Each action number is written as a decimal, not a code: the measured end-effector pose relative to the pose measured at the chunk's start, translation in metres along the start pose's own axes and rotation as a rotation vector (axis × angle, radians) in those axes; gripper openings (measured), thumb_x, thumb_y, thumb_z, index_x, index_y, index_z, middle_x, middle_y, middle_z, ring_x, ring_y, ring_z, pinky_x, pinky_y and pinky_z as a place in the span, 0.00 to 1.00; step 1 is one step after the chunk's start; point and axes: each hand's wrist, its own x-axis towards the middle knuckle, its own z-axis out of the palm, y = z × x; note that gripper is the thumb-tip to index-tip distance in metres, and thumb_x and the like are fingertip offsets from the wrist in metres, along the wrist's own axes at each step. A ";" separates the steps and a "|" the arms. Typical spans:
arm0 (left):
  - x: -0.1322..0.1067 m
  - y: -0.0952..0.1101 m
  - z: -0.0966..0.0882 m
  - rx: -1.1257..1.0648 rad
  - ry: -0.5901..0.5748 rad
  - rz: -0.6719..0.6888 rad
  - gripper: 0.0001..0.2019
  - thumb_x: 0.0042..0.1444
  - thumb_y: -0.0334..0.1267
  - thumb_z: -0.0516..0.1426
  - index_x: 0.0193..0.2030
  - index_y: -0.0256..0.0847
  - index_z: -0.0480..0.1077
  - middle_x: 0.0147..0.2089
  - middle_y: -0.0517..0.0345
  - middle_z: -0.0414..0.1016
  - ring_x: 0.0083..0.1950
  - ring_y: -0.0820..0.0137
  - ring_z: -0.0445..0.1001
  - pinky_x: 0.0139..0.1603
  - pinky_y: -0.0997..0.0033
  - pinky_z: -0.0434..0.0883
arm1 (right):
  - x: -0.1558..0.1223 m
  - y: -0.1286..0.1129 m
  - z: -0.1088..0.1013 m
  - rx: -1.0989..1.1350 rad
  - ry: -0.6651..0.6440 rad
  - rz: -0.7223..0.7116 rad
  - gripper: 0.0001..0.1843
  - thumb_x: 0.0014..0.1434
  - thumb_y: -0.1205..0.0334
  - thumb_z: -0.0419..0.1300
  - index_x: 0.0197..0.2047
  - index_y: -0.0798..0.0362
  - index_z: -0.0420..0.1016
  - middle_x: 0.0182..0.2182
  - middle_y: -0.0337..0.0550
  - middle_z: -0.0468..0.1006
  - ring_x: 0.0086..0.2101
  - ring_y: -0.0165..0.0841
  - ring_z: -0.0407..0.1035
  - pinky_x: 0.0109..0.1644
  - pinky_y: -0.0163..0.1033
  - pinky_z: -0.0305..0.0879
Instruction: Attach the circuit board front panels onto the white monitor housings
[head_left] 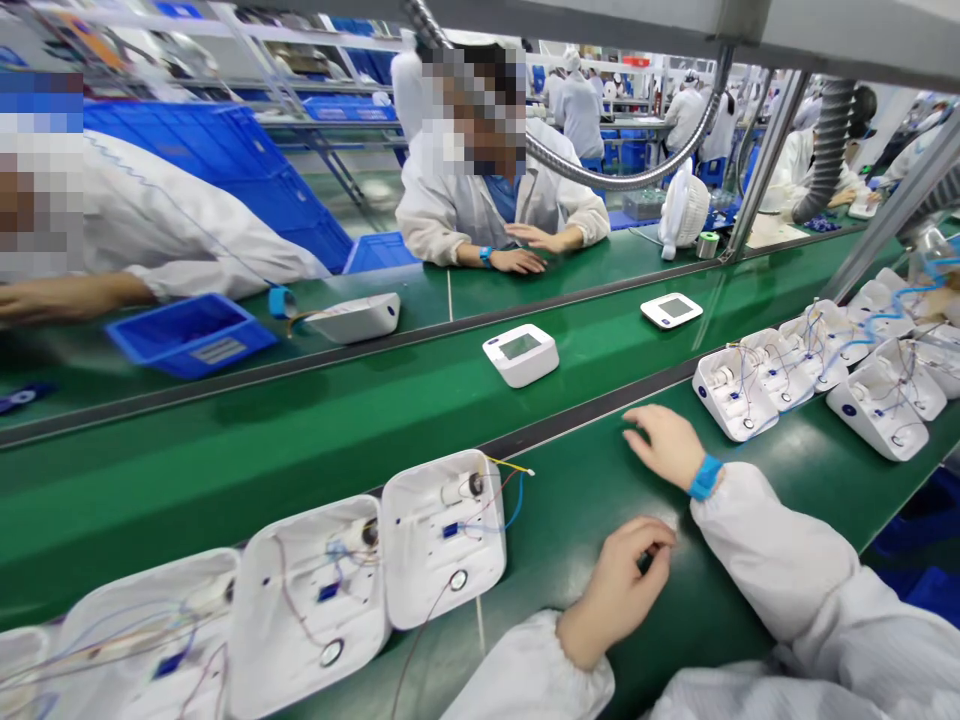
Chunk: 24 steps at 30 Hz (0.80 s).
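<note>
While the right hand (667,447) is spread, the left (619,580) seems half-curled.

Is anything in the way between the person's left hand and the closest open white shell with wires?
Nothing visible blocks the left hand. Just green tabletop lies between it and the shell, though a blue wire loops out past the shell's near side edge.

Factory floor (321,175) pale green. Grey metal beam (600,22) overhead, slanted metal post (771,160) right. Blue crates (180,140) stacked far left; benches (637,124), blue stools (712,172) further back.
</note>
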 end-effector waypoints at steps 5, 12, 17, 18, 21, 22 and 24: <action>0.003 -0.004 -0.003 0.078 0.203 0.030 0.08 0.60 0.29 0.53 0.38 0.41 0.73 0.39 0.53 0.78 0.41 0.66 0.77 0.44 0.67 0.73 | -0.020 0.026 -0.057 -0.546 0.071 0.368 0.22 0.64 0.55 0.59 0.57 0.57 0.70 0.50 0.62 0.75 0.43 0.49 0.75 0.45 0.48 0.68; 0.007 -0.011 -0.003 0.154 0.286 0.058 0.09 0.58 0.28 0.54 0.43 0.42 0.72 0.46 0.50 0.77 0.50 0.62 0.75 0.53 0.57 0.73 | -0.033 0.018 -0.061 -0.589 -0.222 0.426 0.32 0.67 0.50 0.55 0.68 0.57 0.60 0.35 0.55 0.82 0.36 0.49 0.80 0.36 0.45 0.68; 0.007 -0.027 -0.003 0.286 0.426 0.042 0.17 0.61 0.33 0.54 0.56 0.43 0.69 0.60 0.45 0.72 0.64 0.56 0.68 0.64 0.45 0.66 | -0.037 -0.036 -0.057 -0.243 -0.341 0.129 0.27 0.67 0.53 0.57 0.65 0.56 0.67 0.33 0.50 0.84 0.36 0.45 0.80 0.39 0.44 0.71; 0.007 -0.030 -0.004 0.312 0.470 0.031 0.19 0.62 0.34 0.53 0.60 0.43 0.67 0.63 0.44 0.70 0.67 0.55 0.65 0.66 0.43 0.64 | -0.039 -0.048 -0.063 -0.161 -0.332 0.058 0.24 0.67 0.54 0.57 0.63 0.53 0.70 0.34 0.49 0.84 0.36 0.44 0.80 0.40 0.43 0.71; 0.009 -0.035 -0.007 0.362 0.510 -0.006 0.20 0.64 0.36 0.52 0.63 0.41 0.65 0.62 0.43 0.71 0.66 0.53 0.66 0.67 0.40 0.61 | -0.027 -0.069 -0.089 0.055 -0.179 -0.162 0.16 0.68 0.53 0.55 0.55 0.46 0.76 0.42 0.44 0.84 0.38 0.37 0.79 0.43 0.40 0.72; 0.010 -0.035 -0.008 0.374 0.492 -0.019 0.19 0.64 0.35 0.51 0.62 0.41 0.65 0.60 0.44 0.73 0.64 0.53 0.68 0.66 0.40 0.61 | -0.015 -0.068 -0.097 0.074 -0.104 -0.198 0.15 0.68 0.52 0.54 0.53 0.45 0.77 0.43 0.44 0.84 0.38 0.36 0.79 0.45 0.40 0.72; 0.012 -0.034 -0.009 0.393 0.449 -0.053 0.19 0.63 0.32 0.50 0.60 0.40 0.67 0.57 0.46 0.76 0.60 0.55 0.71 0.65 0.40 0.61 | 0.024 -0.055 -0.104 0.010 -0.022 -0.206 0.15 0.69 0.51 0.54 0.50 0.47 0.78 0.42 0.44 0.83 0.40 0.36 0.77 0.47 0.41 0.71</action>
